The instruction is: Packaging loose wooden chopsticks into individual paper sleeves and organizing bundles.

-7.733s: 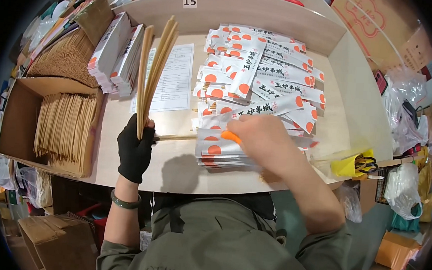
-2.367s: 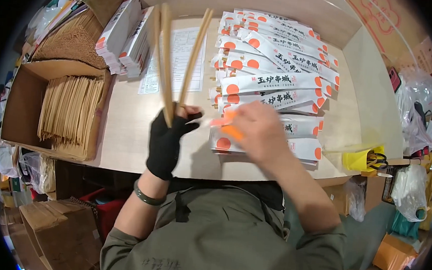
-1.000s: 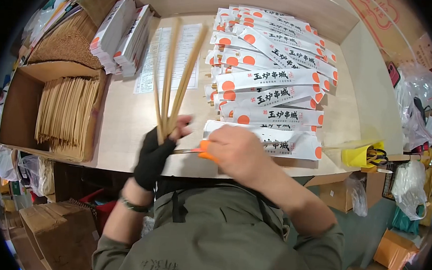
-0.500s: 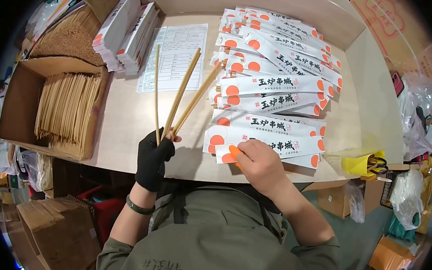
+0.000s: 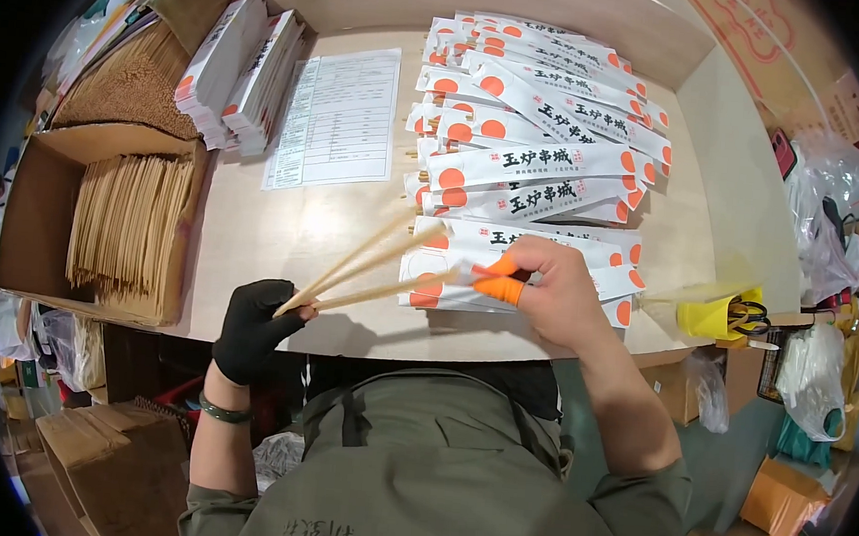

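Observation:
My left hand (image 5: 258, 331), in a black glove with bare fingertips, is closed round the lower ends of several wooden chopsticks (image 5: 350, 267). They fan out toward the upper right. One group leans over to the right, its far end by the fingertips of my right hand (image 5: 557, 292). Orange finger covers (image 5: 498, 281) sit on that hand's pinched fingers. A blurred pale bit shows at those fingertips; whether it is paper or stick ends, I cannot make out. Just beyond lies a pile of white paper chopstick sleeves (image 5: 546, 164) with orange dots, some with stick ends poking out at the left.
A cardboard box (image 5: 192, 241) of upright wooden chopsticks stands at the left, with more sticks (image 5: 128, 88) behind it. Stacks of flat sleeves (image 5: 227, 55) and a printed sheet (image 5: 335, 127) lie nearby. A yellow holder (image 5: 705, 315) with scissors (image 5: 748, 318) hangs at the right edge.
My left hand has moved left and down, tipping the chopsticks toward the right. My right hand has lifted off the small white and orange piece and come up to the sticks' ends.

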Demonstrator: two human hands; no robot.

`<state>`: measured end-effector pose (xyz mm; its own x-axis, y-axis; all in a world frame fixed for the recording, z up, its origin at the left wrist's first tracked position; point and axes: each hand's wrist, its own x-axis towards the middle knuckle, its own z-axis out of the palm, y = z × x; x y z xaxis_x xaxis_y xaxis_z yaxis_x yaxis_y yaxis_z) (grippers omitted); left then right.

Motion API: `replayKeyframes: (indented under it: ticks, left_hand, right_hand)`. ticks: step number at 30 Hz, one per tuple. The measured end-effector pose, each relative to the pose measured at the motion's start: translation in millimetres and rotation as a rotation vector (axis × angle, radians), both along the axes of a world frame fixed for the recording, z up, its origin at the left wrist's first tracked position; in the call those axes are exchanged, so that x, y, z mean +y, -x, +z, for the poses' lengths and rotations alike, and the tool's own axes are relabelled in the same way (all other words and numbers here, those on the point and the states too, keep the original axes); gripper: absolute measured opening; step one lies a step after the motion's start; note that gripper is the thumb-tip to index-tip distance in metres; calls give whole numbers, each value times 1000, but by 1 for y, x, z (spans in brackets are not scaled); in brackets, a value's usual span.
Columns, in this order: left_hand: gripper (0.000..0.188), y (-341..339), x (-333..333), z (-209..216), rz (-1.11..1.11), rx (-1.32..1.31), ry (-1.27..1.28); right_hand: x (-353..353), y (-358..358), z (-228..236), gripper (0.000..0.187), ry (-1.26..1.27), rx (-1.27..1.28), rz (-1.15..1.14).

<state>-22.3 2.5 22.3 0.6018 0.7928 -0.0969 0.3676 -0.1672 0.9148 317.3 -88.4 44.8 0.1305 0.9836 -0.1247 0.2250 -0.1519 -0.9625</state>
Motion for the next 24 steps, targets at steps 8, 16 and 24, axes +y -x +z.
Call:
replayKeyframes:
  ticks: [8,16,24]
  left_hand:
    - [24,-116,-20,2,194,-710,305]
    - [29,-74,10,-16,455,-282,95]
    - [25,-58,-30,-31,538,-344,382]
  right_hand:
    - [23,67,12,8,-705,-890,418]
    - [-8,33,-27,22,-501,-1035,384]
    - [-15,32,-44,14,-736,-905,224]
